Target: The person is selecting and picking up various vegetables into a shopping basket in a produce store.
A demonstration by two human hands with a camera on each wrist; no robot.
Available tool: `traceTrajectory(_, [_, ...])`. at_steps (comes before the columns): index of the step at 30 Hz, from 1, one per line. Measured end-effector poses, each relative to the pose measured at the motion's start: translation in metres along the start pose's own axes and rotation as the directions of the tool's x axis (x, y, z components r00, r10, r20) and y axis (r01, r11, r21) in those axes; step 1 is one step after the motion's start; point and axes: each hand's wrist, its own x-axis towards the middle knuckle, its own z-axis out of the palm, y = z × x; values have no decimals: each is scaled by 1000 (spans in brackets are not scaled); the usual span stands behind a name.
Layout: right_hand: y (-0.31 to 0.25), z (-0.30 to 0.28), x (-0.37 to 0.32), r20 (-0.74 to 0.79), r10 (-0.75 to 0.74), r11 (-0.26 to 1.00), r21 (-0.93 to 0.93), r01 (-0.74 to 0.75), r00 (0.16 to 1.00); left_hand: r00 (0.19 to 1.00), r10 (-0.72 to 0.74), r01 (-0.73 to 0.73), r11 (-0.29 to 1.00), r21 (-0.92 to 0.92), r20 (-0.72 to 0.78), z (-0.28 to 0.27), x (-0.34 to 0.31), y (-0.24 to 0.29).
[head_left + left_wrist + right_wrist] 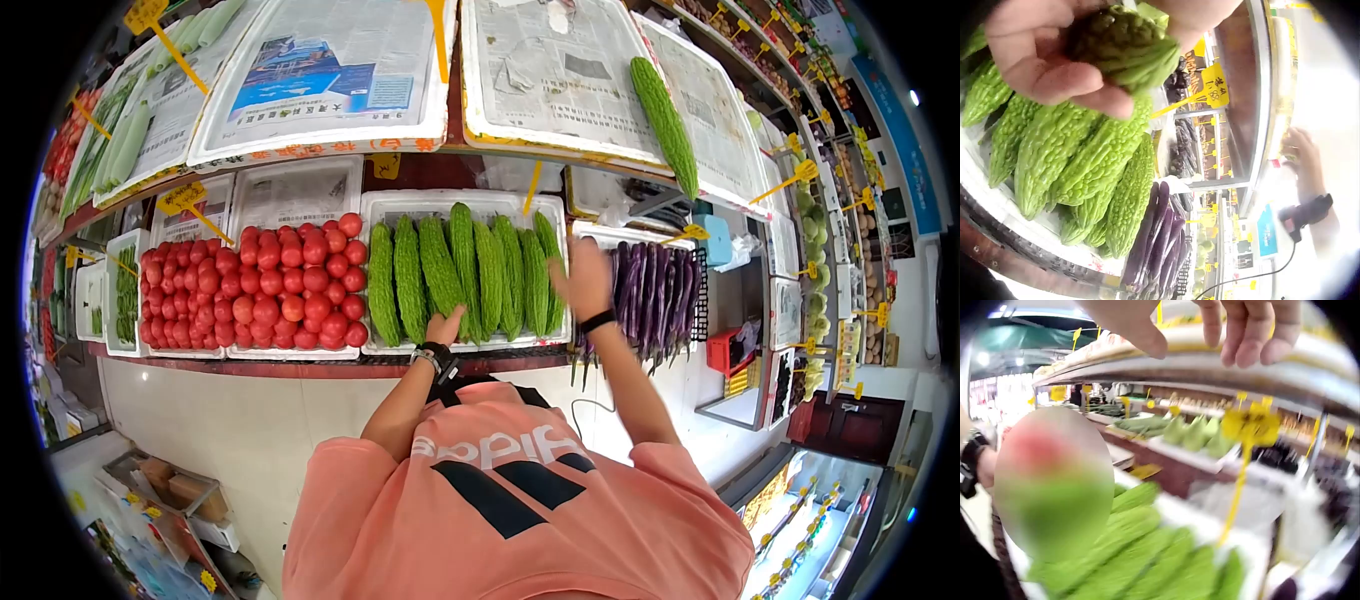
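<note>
A row of green, bumpy bitter melons (490,265) lies in a white foam tray. At its near edge my left hand (445,328) grips the lower end of one bitter melon (1144,62), fingers curled round it in the left wrist view. My right hand (588,275), blurred in the head view, is over the tray's right end, beside the eggplants (650,295). Its fingers hang loosely bent and hold nothing in the right wrist view, where the hand (1241,331) shows above the melons.
Red tomatoes (270,285) are piled to the left. An upper shelf with newspaper-lined trays (330,75) overhangs the back, and one bitter melon (663,125) lies across two of them. A yellow price tag (533,185) stands behind the melons.
</note>
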Motion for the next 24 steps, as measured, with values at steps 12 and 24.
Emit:
traceTrajectory(12, [-47, 200, -58, 520, 269, 961, -85, -264, 811, 971, 118, -54, 956, -289, 209, -117, -175, 74])
traceTrajectory(24, [-30, 192, -40, 570, 189, 974, -5, -226, 800, 878, 388, -351, 920, -172, 280, -137, -301, 127])
